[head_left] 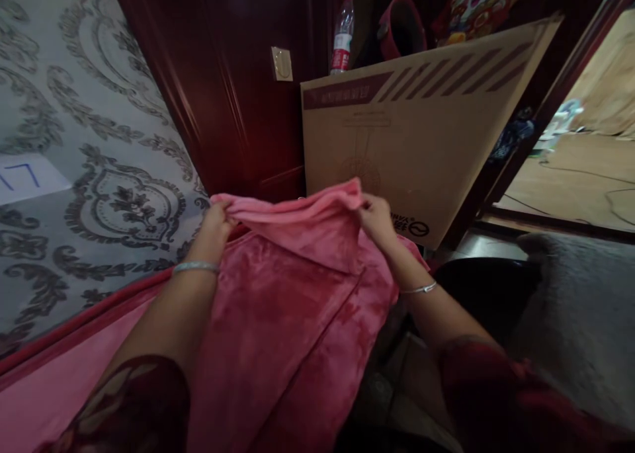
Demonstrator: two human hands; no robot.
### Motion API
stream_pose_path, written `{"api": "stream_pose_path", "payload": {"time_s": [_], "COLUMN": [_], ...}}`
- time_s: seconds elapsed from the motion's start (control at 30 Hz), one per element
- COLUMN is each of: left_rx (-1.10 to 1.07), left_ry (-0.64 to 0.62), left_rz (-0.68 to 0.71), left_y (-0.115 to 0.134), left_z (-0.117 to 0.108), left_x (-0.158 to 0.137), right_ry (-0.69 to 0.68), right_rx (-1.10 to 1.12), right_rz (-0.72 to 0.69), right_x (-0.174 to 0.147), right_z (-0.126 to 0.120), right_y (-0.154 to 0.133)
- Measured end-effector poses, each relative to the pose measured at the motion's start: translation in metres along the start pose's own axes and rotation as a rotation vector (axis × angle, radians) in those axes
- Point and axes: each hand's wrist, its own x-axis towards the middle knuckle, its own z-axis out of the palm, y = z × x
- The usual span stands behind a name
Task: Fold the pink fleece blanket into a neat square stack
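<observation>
Pink, plush, wide soft cloth (297, 301) is clamped in both our bare hands: our left hand (218, 223) pinches one corner of a raised flap, our right hand (376, 223) grips the other, and the folded edge stretches between them. Below the hands the rest spreads towards us and away to the left, its layers overlapping along a slanting edge.

We judge the handling to be partway: the cloth is spread and one end is lifted and doubled, but that flap is not yet laid down, and the layers beneath do not line up.

Just beyond our right hand stands a large brown cardboard box (397, 142), with a clear plastic red-capped bottle (342, 36) past its top edge. Beyond our left hand is grey-patterned wallpaper (124, 202).
</observation>
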Motion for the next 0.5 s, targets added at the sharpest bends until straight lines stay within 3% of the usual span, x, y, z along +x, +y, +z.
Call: {"api": "stream_pose_path", "payload": {"time_s": [0.1, 0.2, 0.3, 0.5], "left_rx": [-0.068, -0.102, -0.072, -0.042], "left_ry": [-0.093, -0.147, -0.195, -0.283], "left_rz": [0.036, 0.032, 0.004, -0.027], "left_y": [0.006, -0.003, -0.025, -0.061], "left_z": [0.075, 0.129, 0.157, 0.181], "left_x": [0.017, 0.029, 0.041, 0.066], "right_ry": [0.222, 0.319, 0.382, 0.522], "right_rx": [0.039, 0.018, 0.07, 0.284], "right_rz": [-0.012, 0.005, 0.082, 0.181], "right_x": [0.054, 0.067, 0.061, 0.051], "right_z": [-0.034, -0.055, -0.06, -0.055], "right_y": [0.008, 0.027, 0.056, 0.094]}}
